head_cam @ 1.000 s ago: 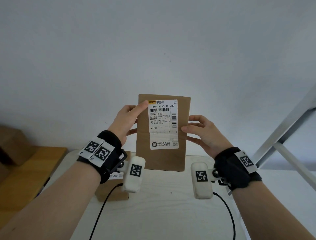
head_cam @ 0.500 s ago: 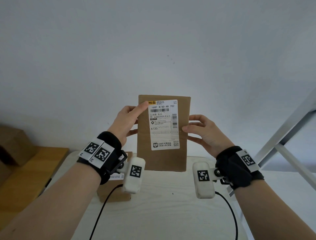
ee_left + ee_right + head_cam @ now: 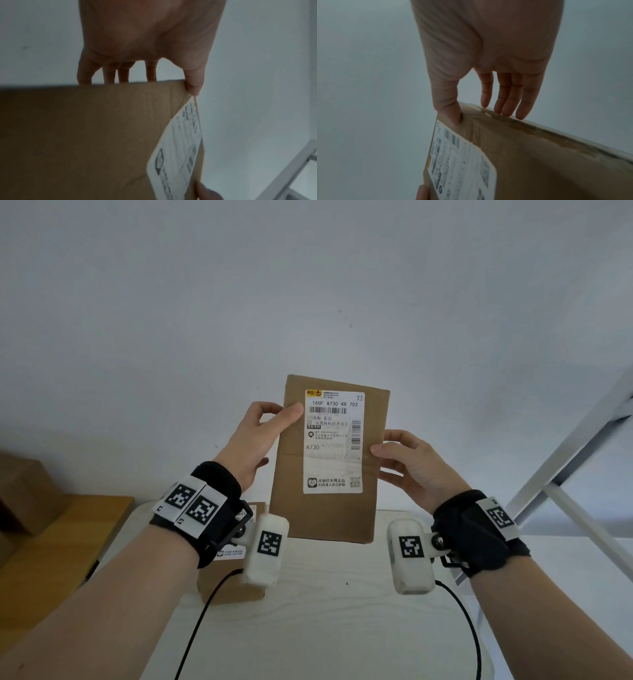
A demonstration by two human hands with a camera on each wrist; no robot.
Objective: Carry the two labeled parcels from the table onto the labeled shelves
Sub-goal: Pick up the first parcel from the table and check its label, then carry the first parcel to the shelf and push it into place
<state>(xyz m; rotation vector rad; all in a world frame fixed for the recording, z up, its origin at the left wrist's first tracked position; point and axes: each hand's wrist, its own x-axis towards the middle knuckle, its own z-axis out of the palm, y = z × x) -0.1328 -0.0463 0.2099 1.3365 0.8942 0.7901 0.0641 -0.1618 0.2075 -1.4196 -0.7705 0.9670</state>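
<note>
I hold a brown cardboard parcel [image 3: 329, 508] upright above the table, its white shipping label [image 3: 334, 440] reading A730 facing me. My left hand [image 3: 263, 433] grips its left edge, thumb on the front by the label, fingers behind. My right hand [image 3: 400, 460] grips the right edge the same way. The left wrist view shows the parcel [image 3: 85, 135] with my thumb on its corner; the right wrist view shows the parcel [image 3: 539, 162] with my thumb beside the label. A second labeled parcel [image 3: 236, 587] lies on the table under my left wrist, mostly hidden.
The white table [image 3: 325, 628] stretches below my hands. A white metal shelf frame [image 3: 568, 470] rises at the right. A wooden surface [image 3: 51, 559] and a brown box [image 3: 20, 487] stand at the left. A plain wall is behind.
The parcel has tilted slightly, its top leaning left. Both hands keep the same grip and hardly move.
</note>
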